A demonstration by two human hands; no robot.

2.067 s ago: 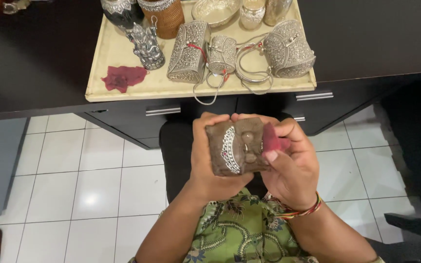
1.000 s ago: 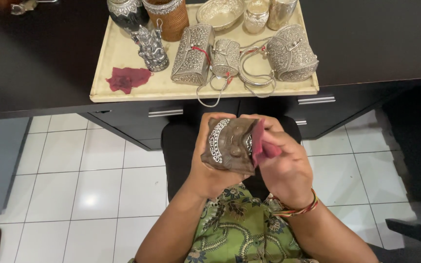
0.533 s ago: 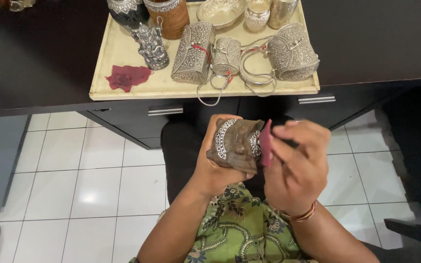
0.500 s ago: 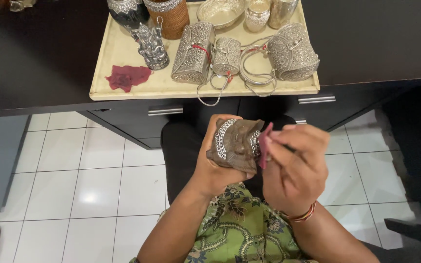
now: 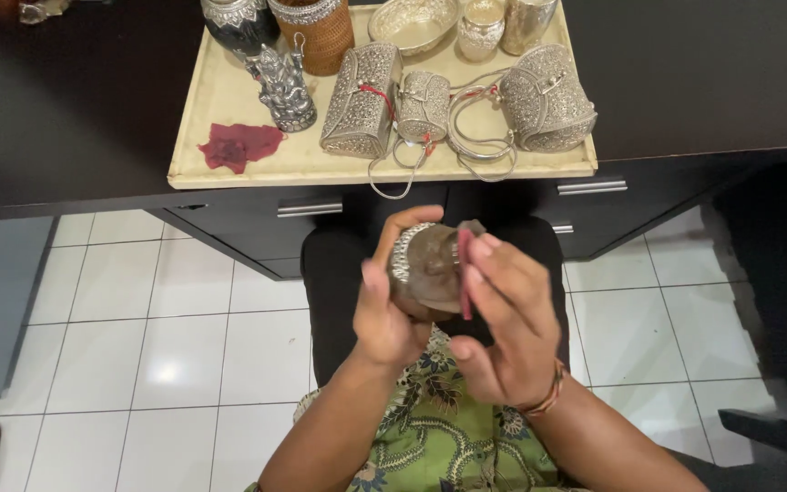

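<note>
Head view: left hand (image 5: 393, 314) gripping tarnished silver purse (image 5: 430, 264) over lap; right hand (image 5: 503, 319) pinching red cloth (image 5: 464, 273) against it. Cream tray (image 5: 229, 100) at dark table's near edge, white tiled floor (image 5: 166, 328) below.

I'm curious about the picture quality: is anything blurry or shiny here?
Head view: the hands and the dark box they hold are smeared by motion blur, the right hand most; the silver purses on the tray look sharp, and a soft glare patch sits on the floor tiles.

Brown silver-banded purse (image 5: 430, 264), seemingly filigreed; red cloth (image 5: 464, 273).
</note>
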